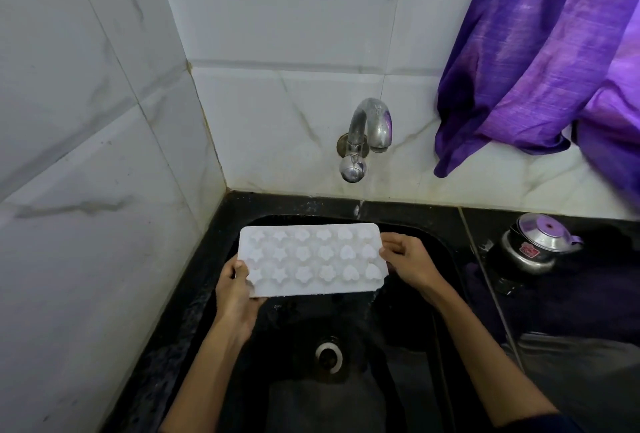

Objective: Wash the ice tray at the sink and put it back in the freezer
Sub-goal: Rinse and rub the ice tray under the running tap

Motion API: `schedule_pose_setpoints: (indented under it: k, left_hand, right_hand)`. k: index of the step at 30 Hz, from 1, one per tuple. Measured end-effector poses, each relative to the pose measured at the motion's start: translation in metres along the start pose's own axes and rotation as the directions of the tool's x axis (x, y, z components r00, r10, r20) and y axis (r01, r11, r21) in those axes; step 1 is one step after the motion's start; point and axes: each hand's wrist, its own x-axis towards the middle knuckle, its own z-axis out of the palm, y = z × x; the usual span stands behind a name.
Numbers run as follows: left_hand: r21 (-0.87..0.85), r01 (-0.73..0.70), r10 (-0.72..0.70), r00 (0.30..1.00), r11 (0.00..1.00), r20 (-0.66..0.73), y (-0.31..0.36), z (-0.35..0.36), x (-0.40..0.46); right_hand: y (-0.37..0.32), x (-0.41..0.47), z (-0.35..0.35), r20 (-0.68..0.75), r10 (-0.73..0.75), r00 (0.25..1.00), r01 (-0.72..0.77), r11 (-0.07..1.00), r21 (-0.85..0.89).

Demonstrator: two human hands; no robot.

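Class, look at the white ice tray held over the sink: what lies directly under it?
Under the ice tray is the black sink basin, its drain visible nearer the camera. Both hands grip the tray's ends. The basin directly beneath the tray is hidden.

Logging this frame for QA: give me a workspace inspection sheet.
Surface: black sink, wet; drain open.
Job's things: white ice tray held over the basin, moulded shapes facing the camera; tap running, stream falls by the tray's right end.
Clutter: metal kettle on the counter, right.
Grippers: left hand grips the tray's left end; right hand grips the right end.
Cables: nothing seen.
Surroundings: white marble-look tiles; purple cloth hanging upper right.
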Motion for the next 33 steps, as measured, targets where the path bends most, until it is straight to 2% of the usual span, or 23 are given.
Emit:
schedule_pose_setpoints:
  k: [8,17,21,24,27,29,33]
  left_hand:
    - [0.250,-0.043,0.013,0.993,0.967,0.120,-0.007,-0.018,-0.018]
    - [0.491,-0.148,0.044,0.975,0.859,0.218,-0.038,-0.050,-0.040]
    - [0.547,-0.142,0.040,0.980,0.825,0.193,-0.068,-0.070,-0.050]
    - [0.562,-0.060,-0.012,0.992,0.825,0.123,-0.096,-0.084,-0.054]
    - [0.499,0.057,-0.099,0.993,0.865,0.058,-0.104,-0.084,-0.060]
    - [0.413,0.057,-0.097,0.992,0.909,0.077,-0.091,-0.073,-0.062]
    - [0.039,-0.011,0.002,0.975,0.999,0.222,-0.038,-0.052,-0.062]
  right_hand:
    - [0.013,-0.044,-0.033,-0.104,0.010,0.995,0.000,0.996,0.089]
    - [0.051,-0.103,-0.031,-0.182,-0.021,0.983,0.025,1.000,0.018]
    - [0.086,-0.128,-0.013,-0.182,0.016,0.983,-0.013,1.000,0.015]
    - [0.108,-0.144,0.000,-0.172,0.061,0.983,-0.058,0.998,0.025]
    - [0.107,-0.152,0.006,-0.150,0.041,0.988,-0.043,0.999,-0.005]
    - [0.087,-0.148,0.001,-0.174,-0.036,0.984,0.032,0.999,-0.028]
    - [0.036,-0.134,-0.026,-0.253,-0.255,0.933,0.268,0.963,0.016]
